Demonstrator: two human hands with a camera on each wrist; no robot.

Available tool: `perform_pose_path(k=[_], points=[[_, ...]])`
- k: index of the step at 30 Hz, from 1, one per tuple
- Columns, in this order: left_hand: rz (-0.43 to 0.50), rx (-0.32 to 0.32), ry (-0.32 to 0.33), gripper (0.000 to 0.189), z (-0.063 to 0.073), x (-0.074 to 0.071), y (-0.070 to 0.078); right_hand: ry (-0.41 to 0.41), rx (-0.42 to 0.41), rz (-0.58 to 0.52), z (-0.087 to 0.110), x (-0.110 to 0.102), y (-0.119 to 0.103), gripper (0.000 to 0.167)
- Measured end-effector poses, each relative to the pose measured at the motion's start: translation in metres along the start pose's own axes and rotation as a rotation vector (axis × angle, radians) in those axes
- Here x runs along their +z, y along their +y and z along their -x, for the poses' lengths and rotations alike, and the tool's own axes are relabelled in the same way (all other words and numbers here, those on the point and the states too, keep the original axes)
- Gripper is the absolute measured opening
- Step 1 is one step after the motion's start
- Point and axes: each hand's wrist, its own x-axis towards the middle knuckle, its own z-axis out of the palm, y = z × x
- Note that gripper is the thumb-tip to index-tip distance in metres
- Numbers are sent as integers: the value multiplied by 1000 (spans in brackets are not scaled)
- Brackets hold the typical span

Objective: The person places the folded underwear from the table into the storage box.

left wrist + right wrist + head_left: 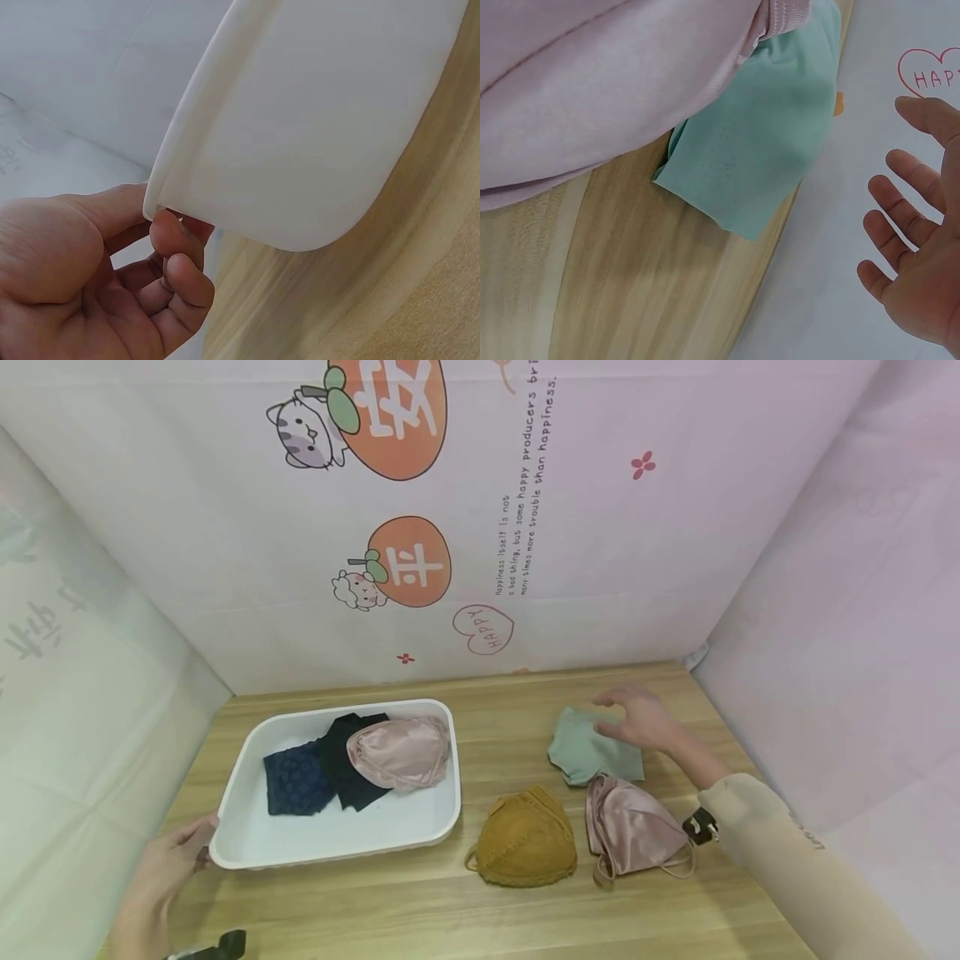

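At the near left corner of a white plastic basin (337,852), my left hand (168,860) pinches the rim between thumb and fingers, as the left wrist view shows (112,270). My right hand (637,718), fingers spread, hovers over a folded mint-green cloth garment (592,752) and holds nothing. Just below that garment lies a pink satin bra (633,827), folded cup over cup. To its left rests a mustard bra (527,839). Inside the basin are a navy patterned folded garment (296,781), a black garment (348,768) and a pale pink satin bra (405,752).
All of it stands on a wooden tabletop (360,910). A printed white cloth (600,568) hangs behind the table's back edge, and more pale cloth (847,652) closes off the right and left sides.
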Motion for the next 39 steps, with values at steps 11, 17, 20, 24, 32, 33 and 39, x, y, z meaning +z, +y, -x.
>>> perform_pose_path(k=[11, 17, 20, 24, 32, 33, 39], points=[[-15, 16, 1, 79, 1, -1, 2, -46, 19, 3, 5, 1, 0, 53], [-10, 11, -5, 81, 1, -1, 2, -80, 59, -2, 9, 5, 1, 58], [-12, 5, -10, 81, 1, -1, 2, -96, 69, 0, 11, 7, 2, 60], [-13, 4, -13, 80, 2, -1, 1, -100, 70, 12, 12, 10, 3, 62], [14, 2, -15, 80, 2, 0, 0, -104, 65, 55, 13, 17, 7, 67], [17, 2, -16, 80, 2, 0, 0, -110, 69, 58, 13, 17, 7, 67], [20, 1, -12, 79, 2, 0, 0, -123, 80, 82, 15, 20, 10, 71]])
